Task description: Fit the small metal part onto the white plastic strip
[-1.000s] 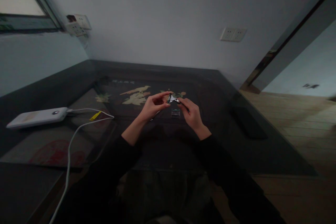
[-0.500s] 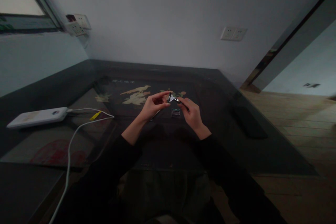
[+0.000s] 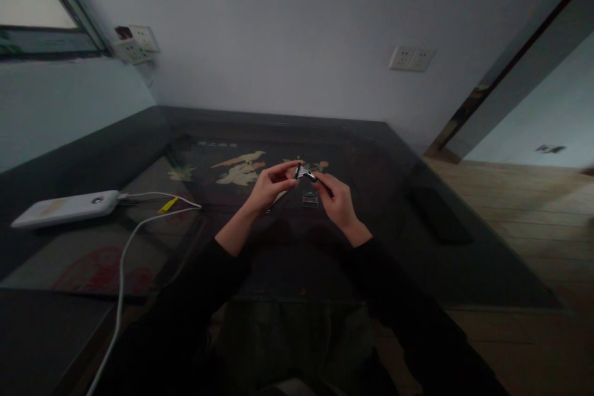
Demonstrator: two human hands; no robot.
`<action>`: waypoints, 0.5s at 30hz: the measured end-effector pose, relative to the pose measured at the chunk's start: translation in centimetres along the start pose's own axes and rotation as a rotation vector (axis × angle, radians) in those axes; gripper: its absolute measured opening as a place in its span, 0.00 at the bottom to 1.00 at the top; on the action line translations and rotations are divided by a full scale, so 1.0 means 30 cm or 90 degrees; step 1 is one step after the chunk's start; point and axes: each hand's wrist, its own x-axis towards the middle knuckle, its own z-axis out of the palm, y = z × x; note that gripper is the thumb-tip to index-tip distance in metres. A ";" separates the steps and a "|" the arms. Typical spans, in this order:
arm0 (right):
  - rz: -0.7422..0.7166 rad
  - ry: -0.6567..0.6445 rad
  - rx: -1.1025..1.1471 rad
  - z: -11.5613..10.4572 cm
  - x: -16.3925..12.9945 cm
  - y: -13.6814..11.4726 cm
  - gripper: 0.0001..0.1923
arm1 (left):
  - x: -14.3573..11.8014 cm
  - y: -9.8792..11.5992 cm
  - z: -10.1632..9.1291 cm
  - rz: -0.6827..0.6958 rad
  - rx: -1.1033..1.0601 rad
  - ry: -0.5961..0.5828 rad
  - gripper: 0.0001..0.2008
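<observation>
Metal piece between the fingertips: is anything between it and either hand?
Nothing visible. The left hand and right hand both pinch the metal piece directly, above the table.

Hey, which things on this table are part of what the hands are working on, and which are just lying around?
In use:
- small metal piece, pinched between left hand and right hand
- small clear case on the table just beneath the hands

Lying about:
- white power bank
- white cable plugged into it
- dark flat object at the table's right edge
</observation>
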 end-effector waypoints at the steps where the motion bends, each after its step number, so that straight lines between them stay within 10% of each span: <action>1: 0.000 0.000 0.001 0.000 0.000 0.000 0.13 | -0.001 0.000 0.000 -0.002 -0.006 -0.002 0.21; 15: -0.011 0.006 -0.035 -0.004 0.004 -0.019 0.13 | 0.001 0.002 0.001 0.003 0.004 -0.003 0.21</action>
